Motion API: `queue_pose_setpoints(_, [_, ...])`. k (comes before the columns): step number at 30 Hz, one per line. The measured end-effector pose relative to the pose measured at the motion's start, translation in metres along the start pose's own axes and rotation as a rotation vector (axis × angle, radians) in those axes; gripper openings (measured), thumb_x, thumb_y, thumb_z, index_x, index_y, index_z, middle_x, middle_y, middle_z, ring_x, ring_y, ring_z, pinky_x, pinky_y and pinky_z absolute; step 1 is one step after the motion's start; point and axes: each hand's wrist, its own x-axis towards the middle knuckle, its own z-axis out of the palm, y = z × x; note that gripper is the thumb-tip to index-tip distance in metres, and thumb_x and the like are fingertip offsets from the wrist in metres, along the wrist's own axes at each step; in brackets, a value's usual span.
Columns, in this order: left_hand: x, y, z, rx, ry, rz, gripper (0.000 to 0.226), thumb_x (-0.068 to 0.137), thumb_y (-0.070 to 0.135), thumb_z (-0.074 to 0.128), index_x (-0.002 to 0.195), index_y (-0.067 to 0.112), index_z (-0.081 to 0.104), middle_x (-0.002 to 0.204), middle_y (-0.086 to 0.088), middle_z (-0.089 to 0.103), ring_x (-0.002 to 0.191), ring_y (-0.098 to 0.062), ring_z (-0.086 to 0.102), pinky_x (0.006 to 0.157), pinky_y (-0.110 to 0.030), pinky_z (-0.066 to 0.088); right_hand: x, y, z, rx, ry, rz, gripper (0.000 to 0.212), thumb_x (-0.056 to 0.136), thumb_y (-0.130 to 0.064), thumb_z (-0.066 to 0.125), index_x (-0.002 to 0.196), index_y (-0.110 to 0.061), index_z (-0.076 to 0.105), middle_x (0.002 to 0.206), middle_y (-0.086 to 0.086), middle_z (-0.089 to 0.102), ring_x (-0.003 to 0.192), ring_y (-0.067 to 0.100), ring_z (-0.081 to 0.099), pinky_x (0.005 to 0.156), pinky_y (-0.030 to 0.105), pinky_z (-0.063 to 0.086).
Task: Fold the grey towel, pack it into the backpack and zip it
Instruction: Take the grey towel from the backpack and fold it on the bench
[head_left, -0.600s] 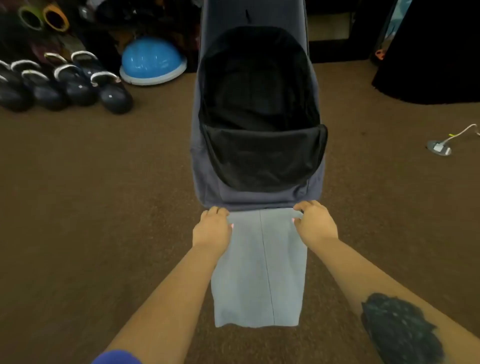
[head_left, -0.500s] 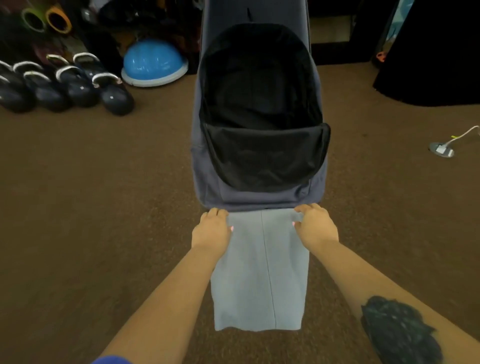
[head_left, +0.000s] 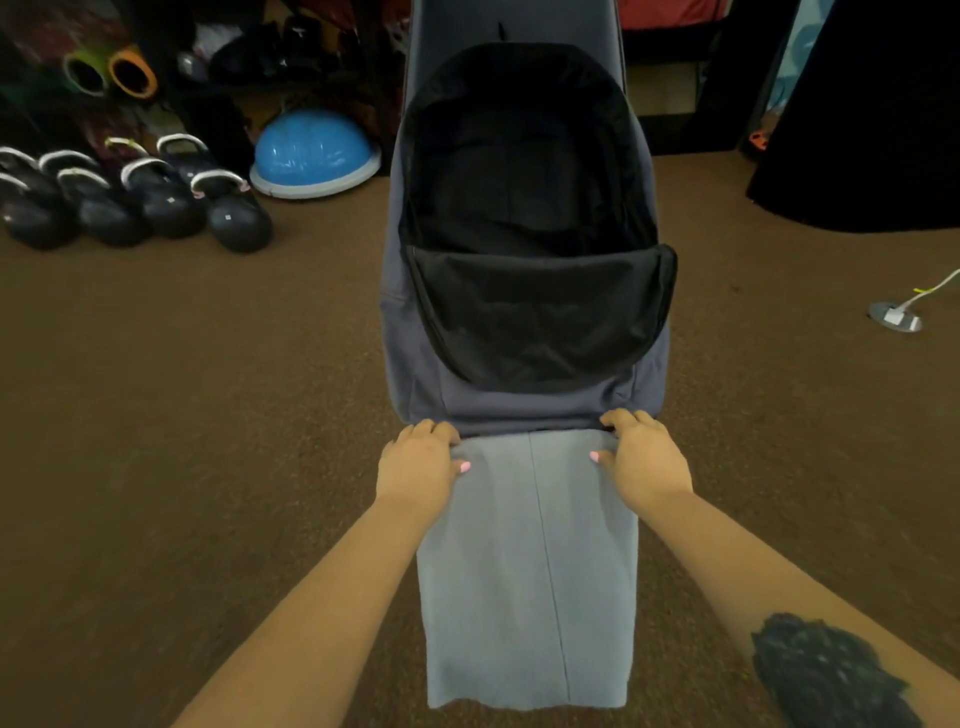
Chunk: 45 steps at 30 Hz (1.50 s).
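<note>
The grey towel (head_left: 530, 571) lies on the brown carpet as a long narrow strip running toward me, with a lengthwise fold line down its middle. My left hand (head_left: 415, 467) grips its far left corner and my right hand (head_left: 647, 462) grips its far right corner, thumbs on top. Just beyond the towel's far edge lies the grey backpack (head_left: 519, 405), unzipped, its black-lined flap folded down and the dark main compartment showing. The towel's far edge touches the backpack's near end.
Several black kettlebells (head_left: 156, 197) stand in rows at the far left, with a blue half-ball trainer (head_left: 314, 153) beside them. A floor outlet with a white cable (head_left: 896, 317) sits at the right. A black draped object (head_left: 872, 114) stands far right.
Both hands stay on the towel's far corners. The whole scene sits slightly lower in view, and the towel's near edge has crept a little toward me.
</note>
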Motion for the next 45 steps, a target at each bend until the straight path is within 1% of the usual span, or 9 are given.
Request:
queue_pose_setpoints(7, [-0.008, -0.005, -0.015, 0.040, -0.031, 0.161, 0.015, 0.088, 0.037, 0.053, 0.093, 0.025, 0.061, 0.098, 0.004, 0.057, 0.098, -0.017, 0.051, 0.088, -0.035, 0.036, 0.001, -0.010, -0.019, -0.104, -0.149, -0.065, 0.008, 0.086, -0.024, 0.064, 0.089, -0.018, 0.059, 0.092, 0.003, 0.062, 0.090, 0.023, 0.059, 0.087, 0.039, 0.048])
queue_pose_setpoints(12, [-0.021, -0.008, -0.061, -0.123, -0.185, 0.225, 0.020, 0.083, 0.026, 0.056, 0.067, 0.028, 0.045, 0.073, 0.009, 0.050, 0.078, -0.013, 0.048, 0.074, -0.028, 0.032, -0.013, -0.026, -0.070, 0.073, -0.199, -0.169, 0.025, 0.067, -0.004, 0.066, 0.060, -0.015, 0.044, 0.066, 0.001, 0.051, 0.063, 0.016, 0.049, 0.060, 0.030, 0.038])
queue_pose_setpoints(15, [-0.029, -0.005, -0.095, -0.150, -0.256, 0.217, 0.022, 0.087, 0.035, 0.057, 0.072, 0.031, 0.041, 0.074, 0.007, 0.054, 0.069, -0.013, 0.052, 0.058, -0.027, 0.035, -0.022, -0.037, -0.102, 0.186, -0.211, -0.162, 0.033, 0.070, 0.002, 0.062, 0.057, -0.017, 0.038, 0.058, 0.001, 0.047, 0.055, 0.013, 0.046, 0.053, 0.026, 0.038])
queue_pose_setpoints(20, [-0.036, -0.005, -0.151, 0.101, -0.234, 0.219, 0.028, 0.092, 0.045, 0.049, 0.110, 0.025, 0.055, 0.102, 0.000, 0.066, 0.094, -0.021, 0.061, 0.070, -0.033, 0.046, -0.031, -0.055, -0.153, 0.137, -0.200, -0.220, 0.022, 0.083, -0.019, 0.067, 0.074, -0.020, 0.047, 0.068, 0.001, 0.056, 0.059, 0.015, 0.052, 0.053, 0.027, 0.040])
queue_pose_setpoints(26, [-0.044, -0.017, -0.215, 0.233, -0.206, 0.151, 0.033, 0.097, 0.045, 0.039, 0.102, 0.022, 0.062, 0.098, 0.001, 0.069, 0.093, -0.020, 0.062, 0.077, -0.034, 0.042, -0.039, -0.073, -0.229, -0.412, -0.272, -0.351, 0.027, 0.085, -0.049, 0.059, 0.074, -0.026, 0.050, 0.074, -0.004, 0.055, 0.084, 0.019, 0.050, 0.076, 0.033, 0.026])
queue_pose_setpoints(31, [-0.051, -0.028, -0.271, 0.030, -0.147, 0.023, 0.024, 0.095, 0.040, 0.047, 0.096, 0.024, 0.064, 0.096, 0.001, 0.069, 0.089, -0.021, 0.061, 0.080, -0.035, 0.043, -0.047, -0.081, -0.283, -0.760, -0.295, -0.306, 0.027, 0.086, -0.055, 0.054, 0.080, -0.030, 0.048, 0.078, -0.006, 0.048, 0.102, 0.022, 0.051, 0.086, 0.037, 0.029])
queue_pose_setpoints(35, [-0.058, -0.031, -0.307, -0.113, -0.134, -0.058, 0.018, 0.095, 0.026, 0.052, 0.102, 0.016, 0.066, 0.103, -0.005, 0.063, 0.092, -0.023, 0.059, 0.080, -0.035, 0.048, -0.049, -0.080, -0.316, -0.504, -0.282, -0.131, 0.032, 0.081, -0.057, 0.060, 0.070, -0.027, 0.055, 0.079, -0.002, 0.058, 0.092, 0.022, 0.054, 0.088, 0.042, 0.030])
queue_pose_setpoints(40, [-0.071, -0.034, -0.338, -0.348, -0.026, -0.181, 0.020, 0.098, 0.026, 0.045, 0.090, 0.013, 0.058, 0.087, -0.014, 0.062, 0.076, -0.029, 0.056, 0.063, -0.035, 0.041, -0.062, -0.081, -0.354, 0.181, -0.270, 0.050, 0.048, 0.074, -0.040, 0.077, 0.056, -0.013, 0.042, 0.056, 0.003, 0.039, 0.053, 0.016, 0.037, 0.056, 0.031, 0.027])
queue_pose_setpoints(45, [-0.070, -0.011, -0.362, -0.412, -0.053, -0.132, 0.021, 0.097, 0.031, 0.045, 0.097, 0.013, 0.056, 0.090, -0.007, 0.061, 0.081, -0.024, 0.056, 0.064, -0.032, 0.039, -0.069, -0.090, -0.366, 0.318, -0.126, 0.119, 0.041, 0.077, -0.046, 0.072, 0.092, -0.009, 0.063, 0.085, 0.009, 0.061, 0.081, 0.025, 0.056, 0.067, 0.034, 0.041])
